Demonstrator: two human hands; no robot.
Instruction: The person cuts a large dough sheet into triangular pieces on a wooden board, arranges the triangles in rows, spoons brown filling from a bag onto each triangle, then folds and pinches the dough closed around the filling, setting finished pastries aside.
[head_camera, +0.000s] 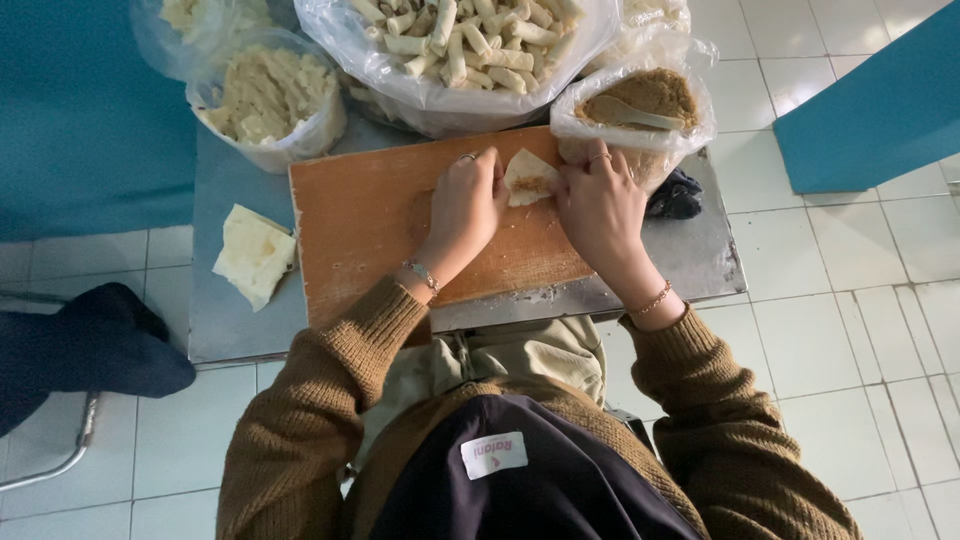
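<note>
My left hand (464, 205) and my right hand (598, 205) both grip a small pale dough wrapper (527, 178) with brown filling inside, folding it on an orange wooden board (360, 230). The fingers of both hands pinch its edges. Each wrist wears a thin bracelet and each hand a ring. Brown knit sleeves cover my arms.
The board lies on a small metal table (705, 260). A stack of pale wrappers (254, 252) lies at the left. Behind stand a bag of rolled pieces (460, 45), a bag-lined bowl of brown filling with a spoon (640, 100), and a bowl of pale scraps (268, 95). White floor tiles surround.
</note>
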